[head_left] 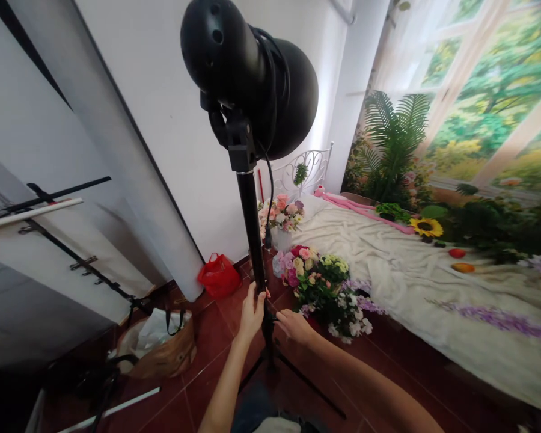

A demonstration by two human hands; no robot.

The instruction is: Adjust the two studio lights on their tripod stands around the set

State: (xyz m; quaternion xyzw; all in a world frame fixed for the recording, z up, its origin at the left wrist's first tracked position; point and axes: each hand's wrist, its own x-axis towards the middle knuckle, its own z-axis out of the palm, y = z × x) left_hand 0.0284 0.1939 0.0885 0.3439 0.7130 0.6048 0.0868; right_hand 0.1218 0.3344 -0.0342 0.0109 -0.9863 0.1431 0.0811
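Admittedly, whatever the right hand [294,325] touches beside the stand [252,231] is too small to make out, so its grip cannot be told; the left hand [251,314] is wrapped around the stand. Atop sits the lamp [234,75], black, rounded, cord [271,195] looped about it, open end facing away, unseen. Flowers [322,282] lie near.

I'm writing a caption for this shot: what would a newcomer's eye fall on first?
Probably the big black lamp at upper middle, atop a black stand that the left hand grips, with the right hand at its side. Next, perhaps, the bright garden-window backdrop at upper right, or the vivid red bag on the floor left of the stand.
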